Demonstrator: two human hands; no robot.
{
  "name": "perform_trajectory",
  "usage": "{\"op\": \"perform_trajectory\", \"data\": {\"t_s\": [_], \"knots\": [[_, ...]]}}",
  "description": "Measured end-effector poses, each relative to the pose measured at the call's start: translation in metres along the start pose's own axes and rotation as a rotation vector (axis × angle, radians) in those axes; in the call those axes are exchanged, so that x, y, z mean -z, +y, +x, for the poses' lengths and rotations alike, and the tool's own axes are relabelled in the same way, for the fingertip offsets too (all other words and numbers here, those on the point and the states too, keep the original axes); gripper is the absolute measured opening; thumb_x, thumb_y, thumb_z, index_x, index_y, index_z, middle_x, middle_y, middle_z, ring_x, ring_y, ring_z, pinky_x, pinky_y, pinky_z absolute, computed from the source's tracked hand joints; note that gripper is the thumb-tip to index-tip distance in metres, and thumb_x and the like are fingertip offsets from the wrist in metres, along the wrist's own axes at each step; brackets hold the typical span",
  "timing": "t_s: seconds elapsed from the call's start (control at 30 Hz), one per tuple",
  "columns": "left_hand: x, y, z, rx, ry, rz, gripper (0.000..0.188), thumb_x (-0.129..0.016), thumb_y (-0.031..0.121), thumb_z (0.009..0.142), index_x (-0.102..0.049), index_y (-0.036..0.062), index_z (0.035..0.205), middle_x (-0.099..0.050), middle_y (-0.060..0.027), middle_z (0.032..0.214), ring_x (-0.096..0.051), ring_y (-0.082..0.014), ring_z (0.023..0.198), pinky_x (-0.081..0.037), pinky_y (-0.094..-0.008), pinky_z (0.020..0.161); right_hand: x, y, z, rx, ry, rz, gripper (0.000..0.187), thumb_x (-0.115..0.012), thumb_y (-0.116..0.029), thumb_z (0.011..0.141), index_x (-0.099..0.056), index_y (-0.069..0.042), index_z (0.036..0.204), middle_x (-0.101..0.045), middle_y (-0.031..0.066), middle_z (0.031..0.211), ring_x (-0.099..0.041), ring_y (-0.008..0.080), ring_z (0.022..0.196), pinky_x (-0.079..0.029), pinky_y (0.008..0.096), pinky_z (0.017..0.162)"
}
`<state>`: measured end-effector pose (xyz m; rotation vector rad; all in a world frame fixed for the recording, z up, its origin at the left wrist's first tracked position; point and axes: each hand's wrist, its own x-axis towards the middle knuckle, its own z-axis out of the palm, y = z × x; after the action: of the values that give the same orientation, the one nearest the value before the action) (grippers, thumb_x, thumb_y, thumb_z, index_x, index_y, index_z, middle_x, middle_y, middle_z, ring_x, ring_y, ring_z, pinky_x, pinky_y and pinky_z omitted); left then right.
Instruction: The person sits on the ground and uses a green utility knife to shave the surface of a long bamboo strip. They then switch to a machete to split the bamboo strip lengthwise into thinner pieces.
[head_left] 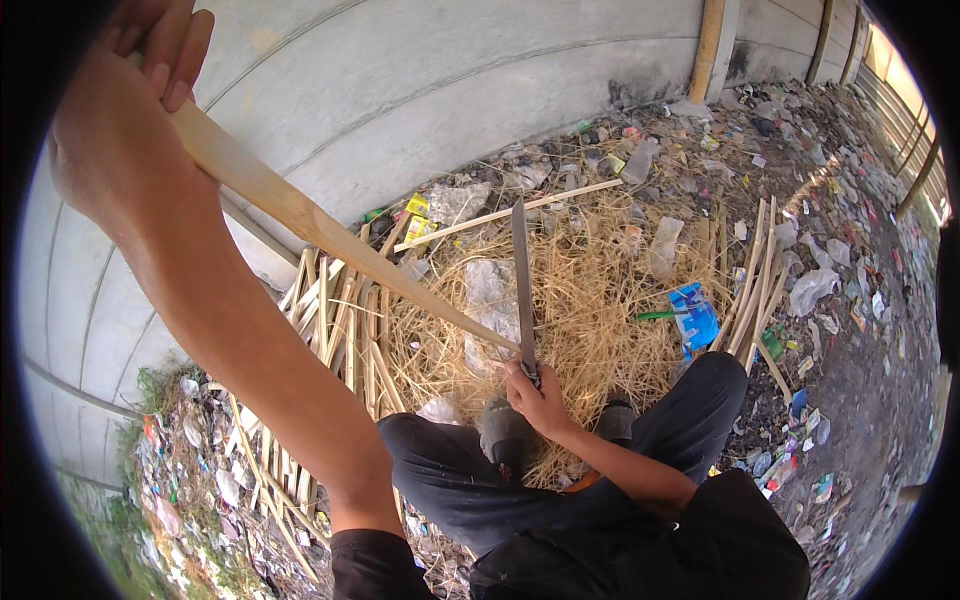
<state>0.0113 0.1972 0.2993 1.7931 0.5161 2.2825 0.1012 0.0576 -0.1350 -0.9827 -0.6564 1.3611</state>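
Raised at the upper left, my left hand (130, 120) grips the upper end of a long, pale bamboo strip (335, 238). The strip slants down to the right, and its thin lower end reaches the base of a machete blade (522, 280). My right hand (540, 399), low between my knees, is closed round the machete's handle, with the blade pointing up and away from me. Whether the strip's tip touches the blade or my right fingers, I cannot tell. Straw-like shavings (600, 330) cover the ground around my dark shoes (507, 432).
Split strips (345, 320) are heaped on the left; several more (757, 285) lie at the right. One strip (520, 212) lies across the shavings. A grey wall (480, 85) runs behind. Plastic litter is scattered around, including a blue packet (694, 318).
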Motion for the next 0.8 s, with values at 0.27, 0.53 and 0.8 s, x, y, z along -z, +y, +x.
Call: {"op": "perform_trajectory", "data": {"t_s": [0.27,0.53,0.8], "knots": [[0.019,-0.012,0.003,0.003,0.065,0.083,0.04,-0.038,0.016,0.111,-0.057,-0.0177,0.121,-0.072,-0.0287,0.09,-0.067,-0.0151,0.065,-0.059,-0.0208,0.074,0.033,0.011,-0.002,-0.205,0.049,-0.061,0.043,-0.059,-0.026,0.109,-0.047,-0.01,0.071,-0.04,-0.003,0.054,-0.038,0.0089,0.043,-0.032,0.0296,0.044],[0.017,0.001,0.002,0.081,0.036,0.107,0.044,-0.033,0.018,0.111,-0.06,-0.0164,0.115,-0.072,-0.0277,0.087,-0.065,-0.0139,0.064,-0.058,-0.0204,0.079,0.051,0.042,-0.004,-0.452,0.016,-0.09,0.044,-0.059,-0.028,0.108,-0.045,-0.011,0.07,-0.039,-0.0043,0.054,-0.036,0.0072,0.041,-0.023,0.0297,0.038],[0.001,0.007,-0.007,-0.018,0.015,0.085,0.044,-0.034,0.013,0.11,-0.063,-0.0189,0.118,-0.073,-0.0279,0.089,-0.058,-0.0112,0.059,-0.057,-0.0209,0.08,0.047,0.044,0.01,0.091,0.049,-0.218,0.043,-0.058,-0.028,0.109,-0.048,-0.009,0.071,-0.044,-0.0021,0.055,-0.04,0.0084,0.044,-0.031,0.0298,0.044]]}}
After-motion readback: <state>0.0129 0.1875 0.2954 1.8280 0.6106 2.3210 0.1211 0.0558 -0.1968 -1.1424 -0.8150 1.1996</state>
